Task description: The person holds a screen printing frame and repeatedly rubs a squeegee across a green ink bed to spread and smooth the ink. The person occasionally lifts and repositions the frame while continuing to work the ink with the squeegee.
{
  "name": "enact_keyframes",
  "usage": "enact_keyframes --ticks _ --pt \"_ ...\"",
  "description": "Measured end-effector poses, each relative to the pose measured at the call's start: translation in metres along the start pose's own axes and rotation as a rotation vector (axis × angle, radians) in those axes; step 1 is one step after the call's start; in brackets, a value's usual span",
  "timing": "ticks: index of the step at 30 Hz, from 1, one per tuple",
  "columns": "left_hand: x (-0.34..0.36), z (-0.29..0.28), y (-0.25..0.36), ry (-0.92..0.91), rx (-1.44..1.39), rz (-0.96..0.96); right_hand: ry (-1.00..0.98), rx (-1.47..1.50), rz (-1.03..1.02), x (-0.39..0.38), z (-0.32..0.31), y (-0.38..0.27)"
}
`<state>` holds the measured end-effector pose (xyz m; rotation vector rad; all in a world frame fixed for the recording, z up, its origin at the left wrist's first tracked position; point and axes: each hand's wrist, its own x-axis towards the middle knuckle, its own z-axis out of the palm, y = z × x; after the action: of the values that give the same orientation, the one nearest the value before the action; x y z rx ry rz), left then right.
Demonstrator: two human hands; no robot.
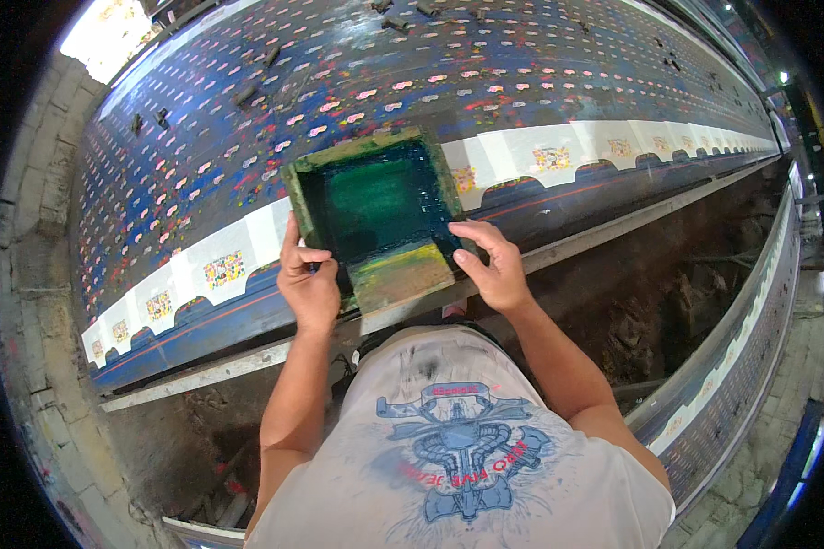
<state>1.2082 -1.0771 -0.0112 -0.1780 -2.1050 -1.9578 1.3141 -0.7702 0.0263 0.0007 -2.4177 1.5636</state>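
Both hands hold a screen printing frame (362, 145) in front of my body, above the near edge of the printing table. Its wooden rim is smeared green and yellow, the mesh inside is dark green, and dark wet-looking ink lies along its inner edges. My left hand (309, 285) grips the near left corner, its index finger up along the outer side. On the right side, my right hand (494, 267) pinches the rim between thumb and fingers. A yellow-stained flat board (403, 277) fills the frame's near end. White cut pieces with colourful prints (224, 268) lie beside it.
The long, dark, paint-spotted printing table (339, 82) curves away to the right, with small dark objects (395, 23) scattered on it. A narrow ledge (577, 240) runs along its near side. Another table (732, 375) with white pieces stands to the right, beyond dark ground.
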Motion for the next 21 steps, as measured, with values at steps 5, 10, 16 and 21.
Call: enact_keyframes --ticks 5,10,16,21 --pt "-0.015 0.079 -0.007 0.007 -0.072 -0.046 0.058 0.039 0.008 0.004 -0.065 0.035" --pt "-0.026 0.125 -0.003 -0.022 -0.095 -0.078 0.036 0.036 -0.023 0.002 -0.113 0.055" --pt "-0.027 0.138 0.006 -0.024 -0.139 -0.143 -0.056 0.087 -0.047 0.004 -0.139 0.068" --pt "-0.026 0.136 0.007 -0.012 -0.143 -0.216 -0.115 0.025 -0.132 0.009 -0.145 0.062"
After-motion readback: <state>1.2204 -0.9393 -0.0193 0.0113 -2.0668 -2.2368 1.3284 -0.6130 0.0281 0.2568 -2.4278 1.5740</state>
